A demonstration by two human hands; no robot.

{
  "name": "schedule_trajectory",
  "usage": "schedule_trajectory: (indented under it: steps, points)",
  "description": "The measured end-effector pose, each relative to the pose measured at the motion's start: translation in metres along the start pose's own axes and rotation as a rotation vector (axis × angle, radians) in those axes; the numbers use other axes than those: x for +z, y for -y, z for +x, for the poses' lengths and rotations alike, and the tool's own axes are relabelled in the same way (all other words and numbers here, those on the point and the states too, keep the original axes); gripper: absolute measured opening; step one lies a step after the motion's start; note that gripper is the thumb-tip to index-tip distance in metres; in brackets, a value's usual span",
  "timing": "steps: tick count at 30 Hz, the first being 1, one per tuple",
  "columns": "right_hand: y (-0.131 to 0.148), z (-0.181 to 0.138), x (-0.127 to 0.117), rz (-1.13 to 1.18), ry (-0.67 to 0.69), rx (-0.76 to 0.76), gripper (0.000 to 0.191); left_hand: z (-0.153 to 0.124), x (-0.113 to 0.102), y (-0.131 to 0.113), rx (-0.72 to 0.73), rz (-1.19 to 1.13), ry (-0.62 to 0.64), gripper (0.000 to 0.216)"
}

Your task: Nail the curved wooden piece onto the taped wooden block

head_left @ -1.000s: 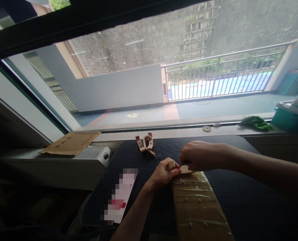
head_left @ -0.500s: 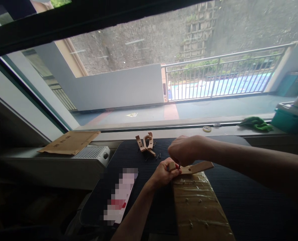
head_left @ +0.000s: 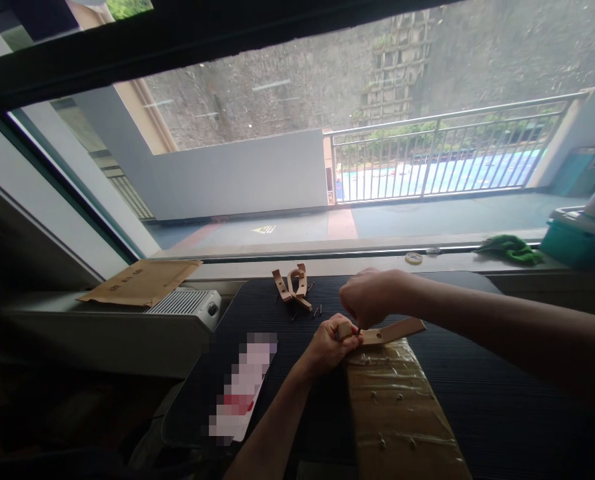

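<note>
My left hand (head_left: 330,341) is closed on the near-left end of a light wooden hook (head_left: 400,331), pressing it to the far end of a taped cardboard box (head_left: 402,413). The hook has a drilled hole, and its right end rises off the box. Just above my left fingertips, my right hand (head_left: 365,297) is closed in a fist with a thin dark shaft (head_left: 359,331) below it. The shaft looks like a screwdriver's; any handle is hidden in the fist. Several screw heads (head_left: 399,397) dot the box top.
More wooden hooks (head_left: 292,287) lie at the table's far side, with loose screws (head_left: 317,311) beside them. A blurred flat pink-white item (head_left: 247,380) rests on the black table (head_left: 197,373). On the sill are a tape roll (head_left: 413,258) and a green cloth (head_left: 515,249).
My right fist has shifted very slightly and its wrist has turned a little above the hook. The left hand and the hook stay in place; the view has tilted slightly.
</note>
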State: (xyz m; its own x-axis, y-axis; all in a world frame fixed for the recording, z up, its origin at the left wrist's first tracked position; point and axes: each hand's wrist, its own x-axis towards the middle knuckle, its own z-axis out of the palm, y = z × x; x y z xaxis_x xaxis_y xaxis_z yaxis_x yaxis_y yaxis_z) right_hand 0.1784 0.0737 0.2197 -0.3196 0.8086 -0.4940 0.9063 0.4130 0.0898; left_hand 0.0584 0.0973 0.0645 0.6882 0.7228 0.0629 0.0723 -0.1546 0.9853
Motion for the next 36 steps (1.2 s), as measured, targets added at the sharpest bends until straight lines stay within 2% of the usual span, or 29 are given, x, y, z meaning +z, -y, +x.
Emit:
schedule_trajectory:
  steps: [3,11,17,21,26,31,36]
  points:
    - [0.005,-0.006,-0.001,-0.064,-0.052,-0.027,0.025,0.001,0.0,0.002,-0.004,0.005,-0.008,0.026]
    - [0.006,-0.004,-0.001,-0.052,-0.085,-0.125,0.013,0.002,0.0,0.009,-0.022,-0.003,-0.019,0.024]
    - [-0.008,0.005,0.001,0.032,-0.001,-0.018,0.018,0.001,0.003,0.008,0.001,0.015,-0.067,0.019]
    - [-0.005,0.0,-0.004,0.041,0.02,0.017,0.022,0.001,0.003,0.005,0.0,0.026,-0.05,0.019]
    - [0.0,-0.015,-0.012,0.013,-0.066,-0.012,0.026,0.0,0.002,0.003,0.01,0.04,-0.032,0.019]
    - [-0.009,-0.008,-0.002,0.029,-0.161,-0.106,0.024,0.0,0.002,0.003,0.009,0.038,-0.028,0.017]
    - [-0.009,0.0,0.003,0.047,-0.148,-0.024,0.022,0.0,0.003,0.002,0.013,0.035,-0.036,0.016]
